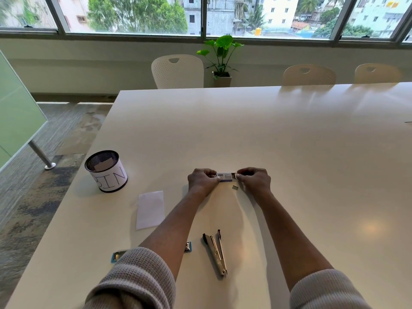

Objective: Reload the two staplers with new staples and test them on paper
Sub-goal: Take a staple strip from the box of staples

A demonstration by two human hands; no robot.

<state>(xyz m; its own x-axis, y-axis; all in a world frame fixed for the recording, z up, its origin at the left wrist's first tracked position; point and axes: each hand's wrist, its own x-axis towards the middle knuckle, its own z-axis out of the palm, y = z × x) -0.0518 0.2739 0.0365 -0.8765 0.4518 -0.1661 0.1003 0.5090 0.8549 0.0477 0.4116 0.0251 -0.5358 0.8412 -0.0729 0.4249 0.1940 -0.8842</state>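
Observation:
A small staple box [224, 176] with a barcode label sits on the white table [289, 152], held between both hands. My left hand [203, 180] grips its left end; my right hand [254, 179] pinches its right end, where the inner tray shows slightly. A tiny strip of staples [235, 187] lies just below the box. A silver stapler [215, 252] lies hinged wide, nearer to me between my forearms. A blue stapler [117, 256] lies mostly hidden under my left forearm, its other end [188, 246] showing. A white paper sheet [150, 209] lies to the left.
A black mesh cup [106, 171] wrapped in paper marked "BIN" stands at the table's left edge. White chairs [177, 71] and a potted plant [221, 61] stand beyond the far edge, under the windows.

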